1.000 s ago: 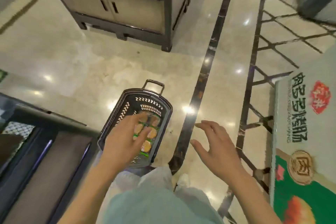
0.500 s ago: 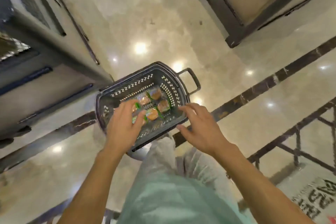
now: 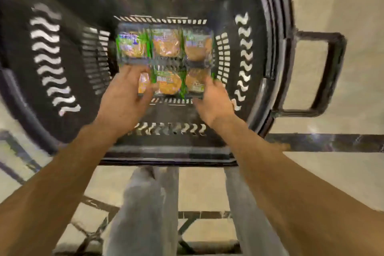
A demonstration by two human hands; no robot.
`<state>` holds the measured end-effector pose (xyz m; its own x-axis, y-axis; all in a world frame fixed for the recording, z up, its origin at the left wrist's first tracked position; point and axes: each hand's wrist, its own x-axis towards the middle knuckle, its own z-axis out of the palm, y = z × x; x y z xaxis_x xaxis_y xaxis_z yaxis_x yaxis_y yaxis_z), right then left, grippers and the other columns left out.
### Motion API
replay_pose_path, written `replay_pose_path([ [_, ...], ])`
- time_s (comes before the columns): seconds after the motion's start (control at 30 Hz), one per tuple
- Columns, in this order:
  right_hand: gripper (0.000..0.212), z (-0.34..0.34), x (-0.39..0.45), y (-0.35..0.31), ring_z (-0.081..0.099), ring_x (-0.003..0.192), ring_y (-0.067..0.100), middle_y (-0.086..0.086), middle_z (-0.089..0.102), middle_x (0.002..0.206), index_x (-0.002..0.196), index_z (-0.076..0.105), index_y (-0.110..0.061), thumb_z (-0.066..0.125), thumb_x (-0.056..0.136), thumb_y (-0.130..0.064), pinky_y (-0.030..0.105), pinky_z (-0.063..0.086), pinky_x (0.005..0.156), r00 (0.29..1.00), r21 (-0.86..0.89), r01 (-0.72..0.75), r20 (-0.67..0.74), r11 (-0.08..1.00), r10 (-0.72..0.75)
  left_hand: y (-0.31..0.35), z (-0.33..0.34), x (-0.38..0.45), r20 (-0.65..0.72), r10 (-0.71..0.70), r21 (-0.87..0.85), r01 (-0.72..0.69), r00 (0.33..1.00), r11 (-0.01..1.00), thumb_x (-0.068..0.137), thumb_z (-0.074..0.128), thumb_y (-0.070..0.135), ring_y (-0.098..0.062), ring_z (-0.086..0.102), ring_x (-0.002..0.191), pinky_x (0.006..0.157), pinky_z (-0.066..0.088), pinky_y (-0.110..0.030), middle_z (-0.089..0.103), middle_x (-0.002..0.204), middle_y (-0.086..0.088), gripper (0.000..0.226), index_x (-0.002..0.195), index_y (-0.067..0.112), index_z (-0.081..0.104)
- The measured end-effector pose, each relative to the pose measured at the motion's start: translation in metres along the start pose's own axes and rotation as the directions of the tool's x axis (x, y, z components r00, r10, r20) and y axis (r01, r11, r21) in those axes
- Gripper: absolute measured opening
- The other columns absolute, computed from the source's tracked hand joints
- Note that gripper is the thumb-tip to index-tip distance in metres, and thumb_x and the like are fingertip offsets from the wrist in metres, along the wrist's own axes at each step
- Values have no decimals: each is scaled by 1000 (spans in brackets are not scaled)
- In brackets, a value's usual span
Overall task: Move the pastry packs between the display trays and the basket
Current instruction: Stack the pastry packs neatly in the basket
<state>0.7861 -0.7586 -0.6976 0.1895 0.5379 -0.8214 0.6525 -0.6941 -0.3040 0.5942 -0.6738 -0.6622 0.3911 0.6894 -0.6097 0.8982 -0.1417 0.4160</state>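
Pastry packs (image 3: 166,62), glossy clear-and-green wrappers, lie on the slotted floor of the black plastic basket (image 3: 49,52). Left hand (image 3: 122,97) and right hand (image 3: 212,100) pinch the near row's ends; bare floor flanks them.

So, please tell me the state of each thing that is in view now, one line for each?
basket: stands on the floor, holds pastry packs, handle out to the right.
far row of pastry packs: three packs lying flat on the basket bottom, untouched.
near row of pastry packs: three packs, held from both ends.
left hand: fingers curled on the near row's left end.
right hand: fingers on its right end.
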Motion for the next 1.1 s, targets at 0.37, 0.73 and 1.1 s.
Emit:
replay_pose_path([
  [0.37, 47, 95, 155, 38, 41, 136, 32, 11, 46, 143, 140, 43, -17, 56, 95, -27, 42, 34, 113, 983, -186, -24, -181, 982, -10, -60, 103, 125, -66, 36, 13, -35, 997, 999, 100, 59, 33, -32, 46, 127, 108, 36, -37, 47, 136, -17, 48, 140, 10, 47],
  [0.73, 55, 92, 164, 43, 44, 126, 34, 11, 42, 138, 131, 49, -23, 74, 82, -34, 43, 42, 101, 981, -192, -102, -181, 976, 67, -73, 94, 140, 56, 138, 84, -142, 989, 986, 100, 57, 31, -36, 51, 123, 105, 42, -44, 51, 134, -17, 43, 137, 12, 50],
  [1.1, 37, 40, 116, 23, 60, 94, 17, -9, 63, 95, 113, 53, -21, 77, 85, -25, 34, 51, 85, 899, 602, -188, -213, 776, 383, 17, 105, 245, 215, 198, 298, -257, 956, 919, 99, 55, 28, -34, 33, 144, 117, 30, -42, 35, 156, -14, 67, 155, 9, 25],
])
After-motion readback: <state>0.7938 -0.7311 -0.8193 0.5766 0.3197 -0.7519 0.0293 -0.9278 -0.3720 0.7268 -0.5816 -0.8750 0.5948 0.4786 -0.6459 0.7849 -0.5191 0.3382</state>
